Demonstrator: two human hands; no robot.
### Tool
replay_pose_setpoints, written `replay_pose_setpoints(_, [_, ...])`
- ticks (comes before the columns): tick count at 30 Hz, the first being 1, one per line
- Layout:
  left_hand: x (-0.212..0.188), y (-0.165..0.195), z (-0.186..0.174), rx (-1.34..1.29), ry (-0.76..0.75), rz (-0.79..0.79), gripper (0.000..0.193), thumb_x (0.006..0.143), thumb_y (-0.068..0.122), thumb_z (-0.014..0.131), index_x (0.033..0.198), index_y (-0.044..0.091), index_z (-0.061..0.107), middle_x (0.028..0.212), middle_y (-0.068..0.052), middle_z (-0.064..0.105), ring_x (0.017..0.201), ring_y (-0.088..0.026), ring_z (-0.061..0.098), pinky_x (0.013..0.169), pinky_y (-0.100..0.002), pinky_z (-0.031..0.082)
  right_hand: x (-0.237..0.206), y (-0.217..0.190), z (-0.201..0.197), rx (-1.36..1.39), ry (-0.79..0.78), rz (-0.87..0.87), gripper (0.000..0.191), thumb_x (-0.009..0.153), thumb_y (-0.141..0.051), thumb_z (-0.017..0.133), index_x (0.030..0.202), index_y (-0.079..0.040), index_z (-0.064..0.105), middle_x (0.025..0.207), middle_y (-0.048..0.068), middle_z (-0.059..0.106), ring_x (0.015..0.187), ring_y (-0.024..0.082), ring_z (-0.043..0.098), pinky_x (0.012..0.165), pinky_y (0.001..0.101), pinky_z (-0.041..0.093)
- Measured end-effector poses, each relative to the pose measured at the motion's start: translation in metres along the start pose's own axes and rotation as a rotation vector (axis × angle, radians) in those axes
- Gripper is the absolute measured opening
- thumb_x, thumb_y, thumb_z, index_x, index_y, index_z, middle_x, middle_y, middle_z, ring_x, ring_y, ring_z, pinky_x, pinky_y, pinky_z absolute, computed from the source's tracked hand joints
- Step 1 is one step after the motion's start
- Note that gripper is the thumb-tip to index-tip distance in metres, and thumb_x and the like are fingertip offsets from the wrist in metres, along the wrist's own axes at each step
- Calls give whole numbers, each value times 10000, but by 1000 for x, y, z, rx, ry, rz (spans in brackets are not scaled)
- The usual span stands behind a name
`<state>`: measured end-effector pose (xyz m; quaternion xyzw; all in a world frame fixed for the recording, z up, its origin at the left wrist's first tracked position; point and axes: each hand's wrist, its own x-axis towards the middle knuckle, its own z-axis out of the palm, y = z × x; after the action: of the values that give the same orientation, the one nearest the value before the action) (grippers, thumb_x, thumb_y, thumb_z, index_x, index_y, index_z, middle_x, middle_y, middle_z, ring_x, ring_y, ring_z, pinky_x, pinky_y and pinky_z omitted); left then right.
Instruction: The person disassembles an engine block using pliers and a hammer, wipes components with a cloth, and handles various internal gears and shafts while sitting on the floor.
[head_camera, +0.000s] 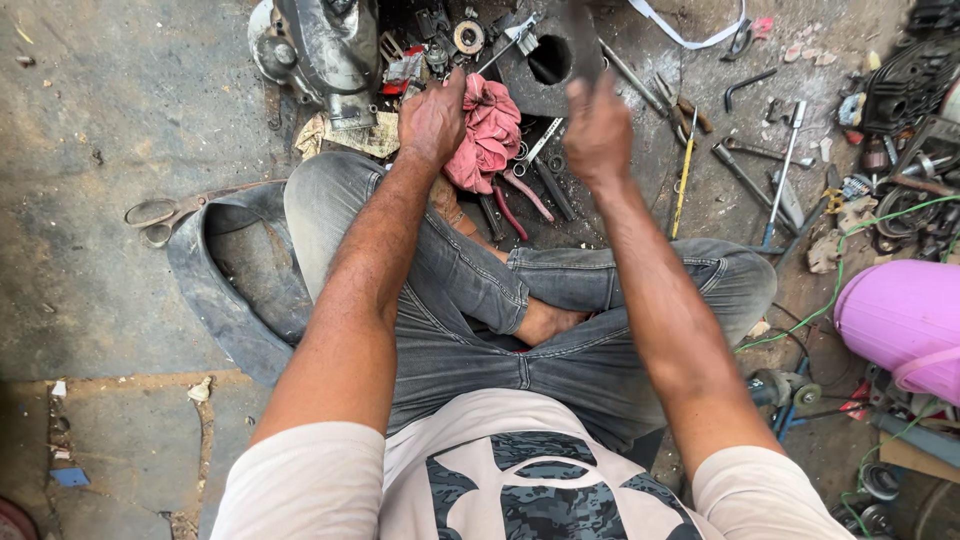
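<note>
I sit cross-legged on a concrete floor in grey jeans. My left hand (432, 120) grips a crumpled pink rag (487, 135) lying in front of my knees. My right hand (597, 128) is closed on the edge of a dark metal block with a round bore (547, 60), held slightly tilted above the floor. Pliers with pink handles (518, 200) and several wrenches lie just under the rag.
A grey engine casing (318, 48) stands at the far left. A black rubber tube piece (225, 290) and scissors (160, 213) lie left of my leg. Wrenches, screwdrivers and parts (770, 170) spread to the right, beside a pink plastic container (900, 320) and green wire.
</note>
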<state>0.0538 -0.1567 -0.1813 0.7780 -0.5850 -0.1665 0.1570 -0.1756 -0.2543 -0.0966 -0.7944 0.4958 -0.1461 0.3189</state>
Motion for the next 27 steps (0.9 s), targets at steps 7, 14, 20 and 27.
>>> replay_pose_setpoints(7, [2, 4, -6, 29, 20, 3, 258, 947, 75, 570, 1197, 61, 511, 901, -226, 714, 738, -337, 739, 569, -452, 568, -8, 5, 0, -88, -65, 87, 608, 1088, -597, 359, 1039, -47, 615, 641, -22, 499, 453, 102, 413, 339, 334, 299])
replay_pose_setpoints(14, [0, 3, -5, 34, -90, -35, 285, 914, 41, 614, 1169, 33, 486, 917, -212, 706, 758, -297, 738, 561, -415, 581, 11, -36, -55, 195, 335, -473, 576, 1170, -598, 361, 1222, -59, 558, 679, -19, 467, 468, 101, 489, 438, 298, 424])
replay_pose_setpoints(20, [0, 2, -4, 36, 49, -6, 439, 863, 103, 631, 1279, 88, 491, 935, -233, 703, 807, -373, 723, 669, -465, 578, 14, 2, 3, -365, -80, -82, 648, 1200, -553, 363, 1415, 42, 503, 685, 26, 557, 522, 164, 576, 474, 409, 510])
replay_pose_setpoints(27, [0, 1, -1, -4, -57, -44, 253, 962, 109, 579, 1209, 88, 528, 999, -213, 701, 938, -375, 715, 794, -455, 578, 5, -25, -39, 76, -89, 28, 597, 1185, -580, 351, 1183, -22, 564, 845, 4, 543, 670, 133, 592, 507, 310, 520])
